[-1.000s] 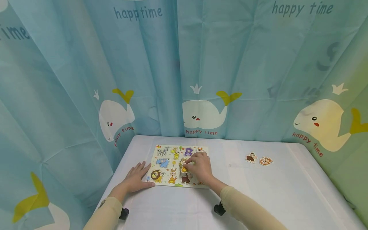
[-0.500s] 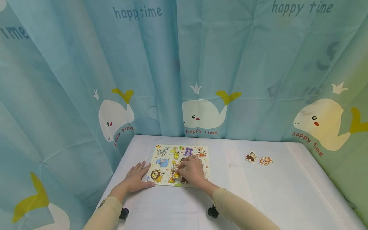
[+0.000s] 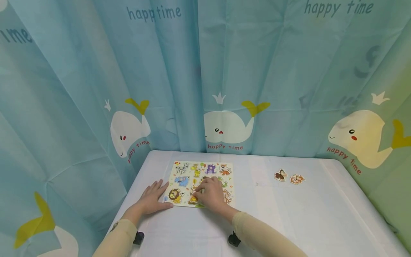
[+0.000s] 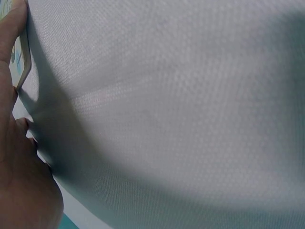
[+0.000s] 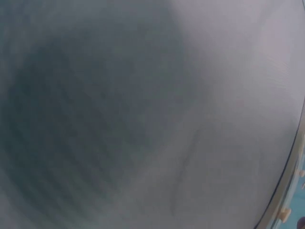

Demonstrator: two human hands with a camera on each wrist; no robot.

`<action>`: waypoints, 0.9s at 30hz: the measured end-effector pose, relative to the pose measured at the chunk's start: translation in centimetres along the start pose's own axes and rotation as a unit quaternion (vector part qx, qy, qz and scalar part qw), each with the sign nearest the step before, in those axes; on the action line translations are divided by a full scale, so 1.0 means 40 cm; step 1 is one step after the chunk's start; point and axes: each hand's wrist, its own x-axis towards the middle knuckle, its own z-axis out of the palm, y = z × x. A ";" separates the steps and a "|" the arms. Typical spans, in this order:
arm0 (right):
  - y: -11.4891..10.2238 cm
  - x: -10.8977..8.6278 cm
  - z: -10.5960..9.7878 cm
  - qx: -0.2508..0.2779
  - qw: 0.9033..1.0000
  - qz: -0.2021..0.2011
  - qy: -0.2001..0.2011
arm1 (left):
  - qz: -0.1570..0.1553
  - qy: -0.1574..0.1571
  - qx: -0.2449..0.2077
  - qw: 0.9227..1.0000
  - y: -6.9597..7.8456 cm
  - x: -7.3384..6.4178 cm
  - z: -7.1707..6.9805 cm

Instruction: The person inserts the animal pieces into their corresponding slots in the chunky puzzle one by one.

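A pale puzzle board (image 3: 186, 202) with colourful animal pictures lies on the white table. My left hand (image 3: 150, 200) rests at its left edge, fingers extended and thumb at the near left corner. The left wrist view catches this hand (image 4: 26, 191) beside a slice of the board (image 4: 20, 59). My right hand (image 3: 211, 194) pinches a small orange-yellow kangaroo puzzle piece (image 3: 193, 199) between thumb and fingers, low over the kangaroo picture in the bottom row. Whether the piece sits flush cannot be seen. This hand covers pictures right of the piece. Only blurred surface fills most of the right wrist view.
Two loose pieces lie to the right on the table (image 3: 308, 214): a dark brown animal piece (image 3: 280, 175) and an orange-and-white animal piece (image 3: 297, 179). A blue curtain (image 3: 179, 71) with whale prints hangs behind the table and along its sides.
My right hand has carried the kangaroo piece left and slightly nearer, from the board's middle to the kangaroo picture in the bottom row. My left hand stays put.
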 end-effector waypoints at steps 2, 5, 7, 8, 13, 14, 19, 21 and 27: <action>0.000 -0.001 0.005 -0.006 1.000 0.002 -0.001 | -0.001 0.000 0.001 1.000 0.001 0.000 -0.001; 0.001 -0.003 0.013 -0.013 1.000 0.000 -0.002 | -0.002 0.001 0.002 1.000 0.002 0.000 -0.001; 0.002 -0.005 0.017 -0.015 1.000 -0.006 -0.002 | -0.003 0.001 0.004 1.000 0.002 0.000 -0.001; 0.002 -0.006 0.018 -0.014 1.000 -0.009 -0.001 | -0.003 0.001 0.005 1.000 0.003 0.000 -0.001; 0.002 -0.010 0.024 -0.010 1.000 -0.013 0.003 | 0.002 -0.001 0.006 1.000 0.002 0.002 -0.002; 0.003 -0.010 0.025 -0.010 1.000 -0.011 0.004 | 0.003 -0.002 0.004 1.000 0.002 0.002 -0.002; 0.003 -0.010 0.032 -0.012 1.000 -0.007 0.001 | 0.009 -0.002 0.001 1.000 -0.001 0.003 0.001; 0.002 -0.010 0.033 -0.011 1.000 -0.008 -0.002 | 0.008 -0.001 0.002 1.000 -0.002 0.004 0.002; -0.003 -0.011 0.028 -0.011 1.000 -0.018 -0.003 | 0.003 0.000 0.004 1.000 -0.003 0.004 0.004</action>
